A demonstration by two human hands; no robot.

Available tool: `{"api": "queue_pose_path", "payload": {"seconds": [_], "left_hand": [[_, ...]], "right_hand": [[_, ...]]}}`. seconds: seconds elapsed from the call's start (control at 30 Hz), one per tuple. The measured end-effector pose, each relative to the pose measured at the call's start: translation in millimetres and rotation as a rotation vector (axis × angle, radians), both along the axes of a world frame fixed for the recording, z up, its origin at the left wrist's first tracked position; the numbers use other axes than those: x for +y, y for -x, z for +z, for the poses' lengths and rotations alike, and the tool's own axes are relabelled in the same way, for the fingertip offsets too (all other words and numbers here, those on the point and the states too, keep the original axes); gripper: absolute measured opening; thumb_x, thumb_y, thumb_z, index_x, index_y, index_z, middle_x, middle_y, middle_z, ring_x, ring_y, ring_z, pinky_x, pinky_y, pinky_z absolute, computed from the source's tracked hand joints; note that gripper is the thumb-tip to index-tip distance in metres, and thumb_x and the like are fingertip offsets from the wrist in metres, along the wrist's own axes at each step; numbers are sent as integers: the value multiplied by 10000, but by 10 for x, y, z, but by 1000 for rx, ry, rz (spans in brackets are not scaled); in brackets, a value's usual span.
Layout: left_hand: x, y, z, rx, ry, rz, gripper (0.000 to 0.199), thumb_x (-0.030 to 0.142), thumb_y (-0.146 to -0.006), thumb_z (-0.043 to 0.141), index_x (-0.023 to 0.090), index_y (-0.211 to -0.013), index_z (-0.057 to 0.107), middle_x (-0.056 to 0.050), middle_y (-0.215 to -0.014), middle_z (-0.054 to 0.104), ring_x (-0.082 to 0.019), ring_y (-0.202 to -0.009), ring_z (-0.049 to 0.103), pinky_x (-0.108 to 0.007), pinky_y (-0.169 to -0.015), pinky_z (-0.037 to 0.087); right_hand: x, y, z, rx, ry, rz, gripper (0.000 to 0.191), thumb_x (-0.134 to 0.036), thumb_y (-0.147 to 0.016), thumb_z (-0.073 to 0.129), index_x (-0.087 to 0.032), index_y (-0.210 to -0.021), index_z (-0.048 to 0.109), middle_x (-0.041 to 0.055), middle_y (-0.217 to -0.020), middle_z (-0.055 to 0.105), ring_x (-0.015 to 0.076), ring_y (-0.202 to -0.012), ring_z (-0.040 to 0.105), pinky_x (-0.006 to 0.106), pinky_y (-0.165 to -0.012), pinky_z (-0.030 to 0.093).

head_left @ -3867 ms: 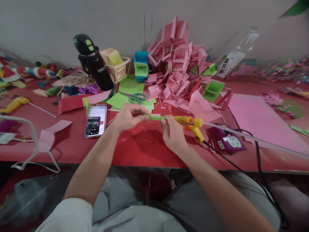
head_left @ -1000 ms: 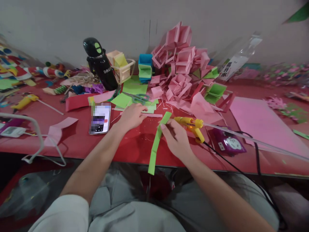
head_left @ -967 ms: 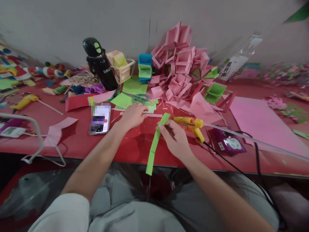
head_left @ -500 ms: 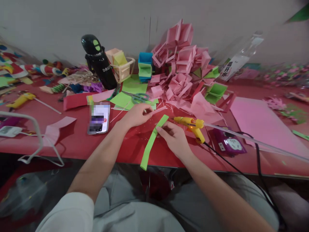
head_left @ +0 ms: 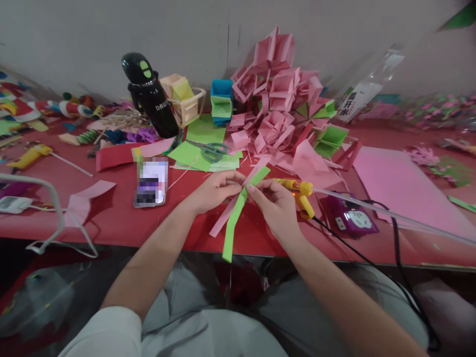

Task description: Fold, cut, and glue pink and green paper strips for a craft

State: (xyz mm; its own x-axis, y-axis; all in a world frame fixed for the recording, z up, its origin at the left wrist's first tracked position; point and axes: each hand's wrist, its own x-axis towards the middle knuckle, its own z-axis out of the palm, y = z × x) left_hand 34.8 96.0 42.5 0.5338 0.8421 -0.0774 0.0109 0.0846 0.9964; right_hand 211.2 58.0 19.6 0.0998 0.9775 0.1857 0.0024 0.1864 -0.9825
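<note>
My left hand [head_left: 220, 191] pinches a pink paper strip [head_left: 223, 216] that slants down toward the table's front edge. A folded green paper strip [head_left: 234, 218] is gripped between the thumb and fingers of my right hand [head_left: 275, 203]. The two strips lie close beside each other, with the green one in front, and my fingertips nearly meet where they come together. Just behind my right hand lies a yellow glue gun [head_left: 303, 196], its tip hidden by my fingers. Scissors [head_left: 211, 151] rest on green paper sheets [head_left: 201, 131] beyond my left hand.
A phone [head_left: 151, 182] lies left of my left hand. Pink folded paper pieces [head_left: 277, 89] pile up against the wall, near a black bottle [head_left: 154, 99]. To the right are a purple power socket [head_left: 351, 215], a cable and a pink sheet [head_left: 401, 188].
My left hand has picked up a pink strip and moved it right and nearer, beside the green one. My right hand has shifted slightly right with the green strip.
</note>
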Motion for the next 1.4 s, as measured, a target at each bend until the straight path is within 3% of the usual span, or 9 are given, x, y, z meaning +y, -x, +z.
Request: {"api": "queue_pose_path", "payload": {"seconds": [0.27,0.4,0.47,0.67,0.87,1.07,1.4], "left_hand": [[-192,49,-47,-42,-26,-10,334,343,-805,801,165,-1008,605,-66,-939,719,-198,-903,714,-325,-829,551],[-242,53,-68,-61,-18,-17,324,414,-841,768,166,-964,598,-75,-933,728,-213,-891,728,-356,-839,560],[-270,48,-82,-68,-17,-29,320,433,-854,751,171,-925,580,-69,-893,733,-217,-874,735,-364,-839,561],[-319,27,-101,-76,36,-54,348,456,-854,747,191,-874,523,-43,-832,735,-213,-845,747,-385,-877,552],[-290,17,-130,-89,141,-4,391,475,-803,794,180,-930,571,-22,-824,710,-202,-844,738,-313,-745,578],[-218,10,-195,-241,216,-4,473,366,-727,883,181,-1087,637,-75,-968,753,-235,-913,752,-336,-770,606],[-198,21,-200,-337,291,-8,475,310,-640,940,167,-1033,714,-64,-936,759,-221,-821,763,-327,-737,624]], "right_hand": [[-3,11,-19,-30,-37,-30,275,-385,-798,798,-224,-856,583,9,-853,641,158,-777,633,305,-700,547],[-5,24,-1,48,-56,69,443,-395,-792,796,-273,-1128,533,48,-1063,675,200,-980,668,351,-814,585],[-10,20,14,74,-25,132,527,-419,-813,776,-295,-1245,501,53,-1072,697,213,-977,687,375,-806,598],[-15,-4,45,38,-6,123,413,-452,-891,693,-274,-1238,558,55,-1003,744,236,-988,723,418,-861,602],[-15,28,88,82,-35,228,452,-442,-923,655,-287,-1325,520,75,-1102,754,234,-989,728,413,-835,616],[0,64,129,57,-16,236,487,-473,-939,609,-313,-1379,476,81,-1217,721,238,-1007,719,357,-702,623],[-7,141,171,135,-31,235,438,-466,-939,629,-318,-1337,523,61,-1110,735,212,-859,712,319,-586,589]]}}
